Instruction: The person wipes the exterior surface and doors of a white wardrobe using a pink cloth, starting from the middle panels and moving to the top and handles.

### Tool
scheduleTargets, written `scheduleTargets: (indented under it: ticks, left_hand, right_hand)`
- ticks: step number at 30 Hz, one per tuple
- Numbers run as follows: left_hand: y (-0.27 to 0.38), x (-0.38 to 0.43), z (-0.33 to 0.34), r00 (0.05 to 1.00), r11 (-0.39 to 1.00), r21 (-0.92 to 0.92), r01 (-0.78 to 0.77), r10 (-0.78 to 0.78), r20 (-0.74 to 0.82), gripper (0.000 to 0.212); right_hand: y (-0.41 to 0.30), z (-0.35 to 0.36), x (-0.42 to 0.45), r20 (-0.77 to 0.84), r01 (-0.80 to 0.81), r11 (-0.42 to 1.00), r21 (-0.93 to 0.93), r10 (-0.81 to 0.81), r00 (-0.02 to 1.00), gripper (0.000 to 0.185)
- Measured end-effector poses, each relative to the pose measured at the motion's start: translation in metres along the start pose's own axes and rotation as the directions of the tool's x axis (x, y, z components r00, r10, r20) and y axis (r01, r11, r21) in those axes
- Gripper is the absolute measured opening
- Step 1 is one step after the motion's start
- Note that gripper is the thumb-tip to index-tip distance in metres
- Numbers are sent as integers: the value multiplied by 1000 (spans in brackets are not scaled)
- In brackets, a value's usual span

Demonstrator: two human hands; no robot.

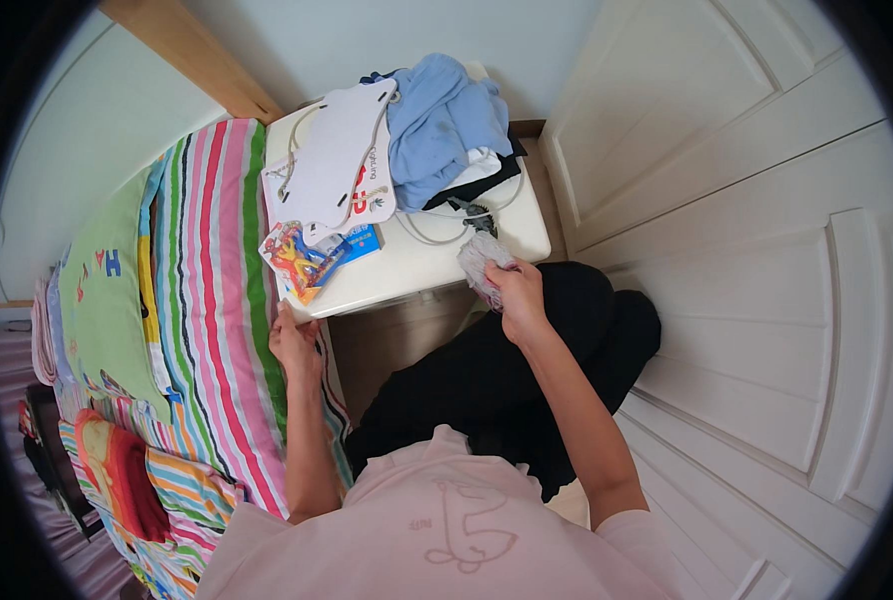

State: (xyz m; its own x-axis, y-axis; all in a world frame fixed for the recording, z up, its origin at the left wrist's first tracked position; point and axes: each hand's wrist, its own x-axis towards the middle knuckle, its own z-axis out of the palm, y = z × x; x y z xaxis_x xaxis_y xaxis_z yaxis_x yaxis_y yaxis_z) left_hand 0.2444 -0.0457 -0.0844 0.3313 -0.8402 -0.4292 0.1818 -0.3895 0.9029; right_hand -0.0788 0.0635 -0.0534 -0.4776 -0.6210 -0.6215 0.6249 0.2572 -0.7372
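Observation:
My right hand grips a crumpled grey-white cloth at the front right edge of a white table. Just behind the cloth lies a dark green toy figure, perhaps a dinosaur. At the table's front left corner, the fingertips of my left hand touch the edge beside the bed; I see nothing held in them. Near that corner lie a colourful toy package and a blue box. White boards with rope rest behind them.
Folded clothes, light blue on top, are piled at the table's back right, with a pale cable in front. A bed with striped bedding and a green pillow adjoins the left side. White panelled doors stand close on the right.

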Motion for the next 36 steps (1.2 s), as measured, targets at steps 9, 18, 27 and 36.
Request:
scheduleTargets:
  ticks: [9, 18, 27, 36]
  left_hand:
    - [-15, -2, 12, 991, 993, -83, -80, 70, -110, 38]
    - [-18, -53, 66, 970, 968, -134, 214, -195, 143, 62]
    - [-28, -54, 69, 989, 976, -176, 132, -118, 84, 61]
    - [-31, -44, 48, 992, 979, -175, 103, -89, 88, 61]
  right_hand:
    - [0, 6, -1, 20, -46, 999, -28, 47, 999, 22]
    - [12, 18, 34, -26, -146, 980, 138, 151, 988, 19]
    - [3, 6, 31, 63, -198, 955, 219, 189, 980, 23]
    - [0, -11, 4, 193, -51, 998, -44, 59, 979, 21]
